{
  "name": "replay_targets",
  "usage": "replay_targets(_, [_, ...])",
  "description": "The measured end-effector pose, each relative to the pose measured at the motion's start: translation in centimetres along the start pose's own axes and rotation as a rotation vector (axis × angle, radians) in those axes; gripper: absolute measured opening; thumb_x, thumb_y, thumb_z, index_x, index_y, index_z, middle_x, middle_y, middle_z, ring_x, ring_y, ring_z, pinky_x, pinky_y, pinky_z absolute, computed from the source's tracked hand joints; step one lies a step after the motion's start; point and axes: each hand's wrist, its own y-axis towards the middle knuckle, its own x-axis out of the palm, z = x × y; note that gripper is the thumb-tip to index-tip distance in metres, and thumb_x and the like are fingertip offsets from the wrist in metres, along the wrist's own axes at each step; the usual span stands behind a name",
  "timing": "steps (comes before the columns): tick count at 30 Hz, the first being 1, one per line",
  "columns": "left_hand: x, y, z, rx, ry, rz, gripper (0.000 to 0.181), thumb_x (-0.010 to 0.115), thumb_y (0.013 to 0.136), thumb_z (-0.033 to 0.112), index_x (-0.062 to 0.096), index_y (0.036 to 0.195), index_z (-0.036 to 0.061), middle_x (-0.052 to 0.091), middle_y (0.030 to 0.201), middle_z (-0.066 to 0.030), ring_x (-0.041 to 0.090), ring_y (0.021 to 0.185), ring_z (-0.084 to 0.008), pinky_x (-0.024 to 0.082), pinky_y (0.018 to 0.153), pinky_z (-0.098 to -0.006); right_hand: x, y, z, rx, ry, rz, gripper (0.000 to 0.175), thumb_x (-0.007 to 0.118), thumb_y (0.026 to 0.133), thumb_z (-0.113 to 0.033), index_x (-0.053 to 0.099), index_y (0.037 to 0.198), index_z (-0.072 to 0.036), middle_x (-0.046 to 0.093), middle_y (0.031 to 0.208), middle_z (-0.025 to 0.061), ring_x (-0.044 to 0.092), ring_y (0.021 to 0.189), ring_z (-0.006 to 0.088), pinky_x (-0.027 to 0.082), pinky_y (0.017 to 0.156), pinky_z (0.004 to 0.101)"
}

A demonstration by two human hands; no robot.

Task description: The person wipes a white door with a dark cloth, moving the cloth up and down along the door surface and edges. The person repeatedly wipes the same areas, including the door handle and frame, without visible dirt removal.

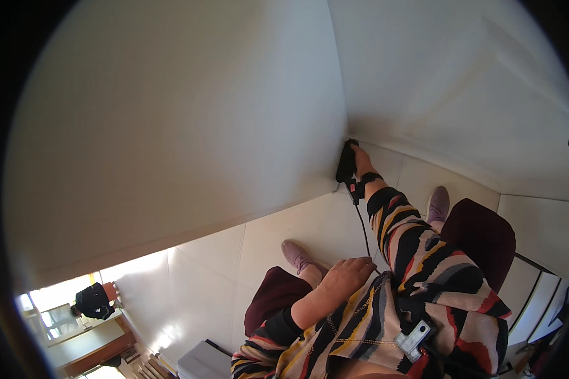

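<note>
My right hand reaches down to the floor corner where two pale panels meet. Its fingers are around a black oblong object, whose exact kind I cannot make out. A black strap circles that wrist, with a small black box bearing a red label beside it. From the box a thin black cable runs back towards my body. My left hand is bent in front of my waist, fingertips over the cable; whether they grip it is hidden. A metal clip hangs on my patterned top.
A large pale panel rises at the left, another pale panel at the right. My purple shoes stand on light floor tiles. A grey box-like object lies lower left. Farther off is a person in dark clothing.
</note>
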Motion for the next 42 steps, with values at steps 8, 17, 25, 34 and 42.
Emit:
replay_targets(8, [-1.3, 1.0, 0.8, 0.07, -0.037, 0.091, 0.034, 0.063, 0.089, 0.02, 0.061, 0.121, 0.0069, 0.062, 0.123, -0.0118, 0.063, 0.107, -0.0317, 0.052, 0.09, -0.0408, 2.4, -9.4, 1.7, 0.229, 0.017, -0.196, 0.038, 0.051, 0.1, -0.035, 0.061, 0.111, 0.0, 0.065, 0.089, 0.0139, 0.067, 0.081, 0.0293, 0.056, 0.073, 0.0411])
replay_targets(17, [-4.0, -0.2, 0.5, -0.009, -0.313, -0.012, 0.032, 0.064, 0.096, 0.029, 0.068, 0.116, 0.0045, 0.07, 0.115, -0.0148, 0.066, 0.105, -0.0314, 0.051, 0.093, -0.0381, 10.2, -33.2, -19.2, 0.14, 0.137, -0.683, 0.036, 0.051, 0.1, -0.041, 0.065, 0.099, -0.008, 0.069, 0.089, 0.0076, 0.067, 0.075, 0.0209, 0.056, 0.069, 0.0359])
replay_targets(25, [-9.8, 0.6, 0.9, 0.087, -1.447, 0.667, 0.055, 0.044, 0.103, 0.048, 0.042, 0.147, 0.0148, 0.05, 0.146, -0.0059, 0.05, 0.132, -0.0271, 0.043, 0.105, -0.0424, 8.9, -45.3, -27.1, -0.472, -0.193, -0.995, 0.038, 0.062, 0.097, -0.03, 0.063, 0.122, -0.001, 0.068, 0.114, 0.009, 0.066, 0.099, 0.0163, 0.055, 0.085, 0.0304])
replay_targets(34, [-7.1, 2.2, 10.5, 0.253, -1.858, 0.775, 0.052, 0.037, 0.107, 0.042, 0.041, 0.146, 0.0079, 0.048, 0.146, -0.0116, 0.046, 0.135, -0.0286, 0.038, 0.113, -0.0454, 4.4, -46.1, -21.4, -1.524, -1.217, -0.269, 0.061, 0.068, 0.087, -0.046, 0.059, 0.128, -0.002, 0.059, 0.11, 0.0245, 0.059, 0.102, 0.0415, 0.05, 0.087, 0.0471])
replay_targets(42, [-9.4, 3.2, 14.8, 0.411, -1.607, 0.569, 0.053, 0.039, 0.106, 0.036, 0.037, 0.149, 0.0055, 0.044, 0.15, -0.0124, 0.041, 0.138, -0.0285, 0.033, 0.115, -0.0455, 1.3, -47.1, -25.1, -1.318, -1.016, -0.328, 0.082, 0.083, 0.071, -0.045, 0.051, 0.13, 0.001, 0.062, 0.117, 0.0229, 0.059, 0.111, 0.0417, 0.05, 0.092, 0.0459])
